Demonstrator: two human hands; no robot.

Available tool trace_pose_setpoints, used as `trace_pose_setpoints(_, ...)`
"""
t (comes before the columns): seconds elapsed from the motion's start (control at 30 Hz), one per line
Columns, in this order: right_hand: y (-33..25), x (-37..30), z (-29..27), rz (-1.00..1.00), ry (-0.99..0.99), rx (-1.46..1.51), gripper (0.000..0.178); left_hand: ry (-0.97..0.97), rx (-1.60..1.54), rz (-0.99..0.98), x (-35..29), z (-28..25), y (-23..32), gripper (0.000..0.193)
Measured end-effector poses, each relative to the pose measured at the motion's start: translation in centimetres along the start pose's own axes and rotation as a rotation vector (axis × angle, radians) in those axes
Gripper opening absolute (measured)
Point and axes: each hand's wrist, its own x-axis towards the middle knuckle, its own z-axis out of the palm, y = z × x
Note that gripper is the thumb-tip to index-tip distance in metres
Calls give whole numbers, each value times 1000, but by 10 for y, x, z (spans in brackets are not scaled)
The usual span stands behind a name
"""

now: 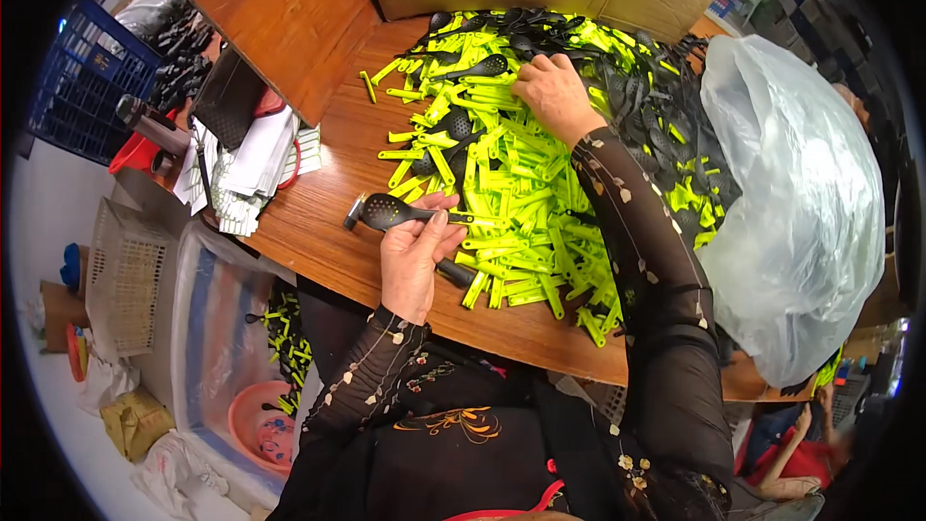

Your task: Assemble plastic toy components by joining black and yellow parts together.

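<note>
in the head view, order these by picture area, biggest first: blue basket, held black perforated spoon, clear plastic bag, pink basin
1. Clear plastic bag
2. Blue basket
3. Pink basin
4. Black perforated spoon
Apparent size only; distances from the camera differ.

The wooden table [323, 222] bears lime-green handles [529, 201] and black spoons [490, 66].

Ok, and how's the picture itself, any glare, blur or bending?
Head view: glare whitens patches of the plastic bag and a spot on the wooden table; head view: the fisheye darkens the corners to black; head view: the left hand and black slotted spoon look fairly clear, while the person in red, lower right, looks soft.
</note>
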Motion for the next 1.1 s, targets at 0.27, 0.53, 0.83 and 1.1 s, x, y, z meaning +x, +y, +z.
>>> trace_pose_setpoints(0.27, -16, -57, -36, -164, 206, 149, 11, -3, -48, -11, -22, -23, 3, 27)
trace_pose_setpoints(0.53, -45, -98, -68, -105, 219, 280, 6, -46, -163, 0, -32, -17, -9, 22)
trace_pose_setpoints(0.83, -148, -135, -117, -17, 425, 739, 28, -99, -300, -91, -36, -17, -4, 27)
trace_pose_setpoints(1.1, -155, -131, -127, -3, 317, 839, 33, -91, -288, -128, -40, -18, 5, 27)
